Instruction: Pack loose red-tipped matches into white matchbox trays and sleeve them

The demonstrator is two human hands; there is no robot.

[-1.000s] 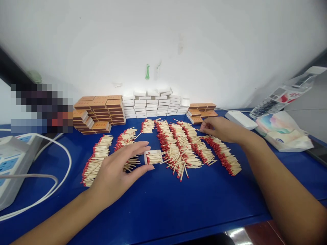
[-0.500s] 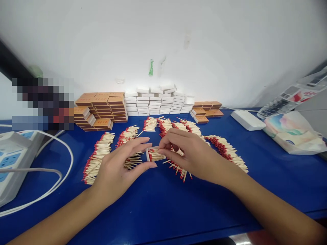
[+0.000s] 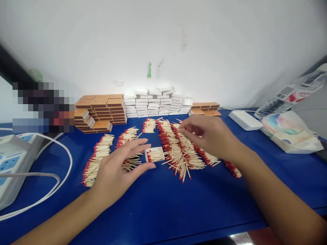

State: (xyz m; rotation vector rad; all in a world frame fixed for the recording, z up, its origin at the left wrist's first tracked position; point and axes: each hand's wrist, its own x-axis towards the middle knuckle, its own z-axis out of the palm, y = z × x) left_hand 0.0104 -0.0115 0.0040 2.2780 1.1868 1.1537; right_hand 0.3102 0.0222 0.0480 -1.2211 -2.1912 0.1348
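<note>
A small white matchbox tray [image 3: 154, 155] with a few red-tipped matches in it lies on the blue table [image 3: 166, 204]. My left hand [image 3: 119, 168] brackets its left end, the thumb at the near corner and the forefinger just beyond the far edge. Rows of loose matches [image 3: 178, 149] spread across the table on both sides of the tray. My right hand [image 3: 212, 136] hovers over the rows to the right of the tray, fingertips down near the red heads. It is blurred, so I cannot tell whether it pinches any match.
Stacks of orange matchboxes [image 3: 102, 109], white trays [image 3: 153, 102] and a smaller orange stack [image 3: 204, 108] line the wall. A power strip [image 3: 12, 163] and white cable [image 3: 51, 177] lie at the left. A white device [image 3: 242, 119] and a tissue pack [image 3: 288, 132] lie at the right.
My right hand went from the far match rows to the tray, then pulled back up and right over the rows. My left hand and the tray stayed put.
</note>
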